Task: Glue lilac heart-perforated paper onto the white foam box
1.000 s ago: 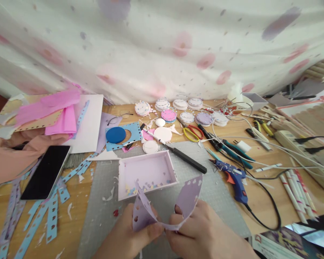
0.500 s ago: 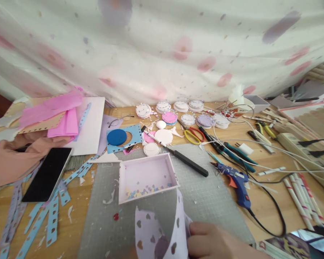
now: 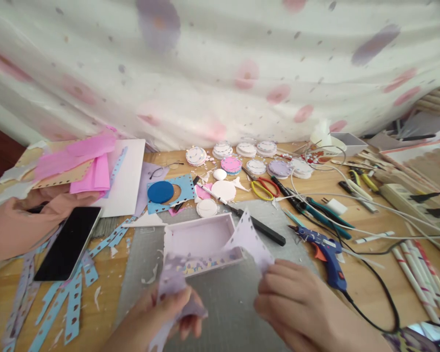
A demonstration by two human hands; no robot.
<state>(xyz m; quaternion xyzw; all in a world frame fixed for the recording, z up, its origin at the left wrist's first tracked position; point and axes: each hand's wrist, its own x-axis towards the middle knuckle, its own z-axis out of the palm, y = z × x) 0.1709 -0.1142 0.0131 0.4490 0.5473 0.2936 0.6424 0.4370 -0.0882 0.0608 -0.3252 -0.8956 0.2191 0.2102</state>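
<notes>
Two bare hands stretch a lilac paper strip (image 3: 242,239) punched with small holes above a grey cutting mat (image 3: 220,298). The left hand (image 3: 165,313) has its fingers closed around one blurred, crumpled end; the right hand (image 3: 293,298) pinches the other end, whose pointed tip stands up in front of a shallow lilac cardboard box (image 3: 201,239). The rectangular box sits on the mat just beyond the hands, with tiny coloured paper bits lying along its near wall.

A black-handled craft knife (image 3: 256,226) lies just behind the box. To the right, one blue glue gun (image 3: 324,252) with an orange trigger rests on the wooden table (image 3: 366,288), its black cord curling away. Yellow-and-red scissors (image 3: 264,188) lie farther back, near a row of round paper discs (image 3: 247,149). On the left are a black phone (image 3: 68,242), several blue punched strips (image 3: 71,298), a dark blue disc (image 3: 160,191) and pink tissue paper (image 3: 84,161). A spotted white cloth (image 3: 220,68) hangs behind.
</notes>
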